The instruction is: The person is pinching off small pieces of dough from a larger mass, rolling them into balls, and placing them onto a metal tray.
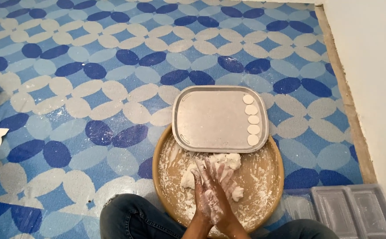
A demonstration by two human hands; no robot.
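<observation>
We are sitting on the blue-and-white patterned floor mat (82, 88) with a round wooden bowl (272, 163) between our knees, and we are pressing our left hand (202, 188) and right hand (221, 194) flat together, palm against palm, fingers stretched forward and coated in flour. A small piece of dough is probably being rolled between the palms, though we cannot tell for certain, since the hands are hiding it. The main dough lump (221, 160) is lying in the bowl just beyond our fingertips, touching the floured bottom. A rectangular metal tray (210, 119) is resting across the bowl's far rim, and five flat dough discs (251, 119) are lying in a column along its right edge, close together. To do this well, we judge that we should be keeping the pressure even and the palms floured, so that each piece is matching the discs already laid. Clear plastic containers (347, 208) are sitting at our right.
</observation>
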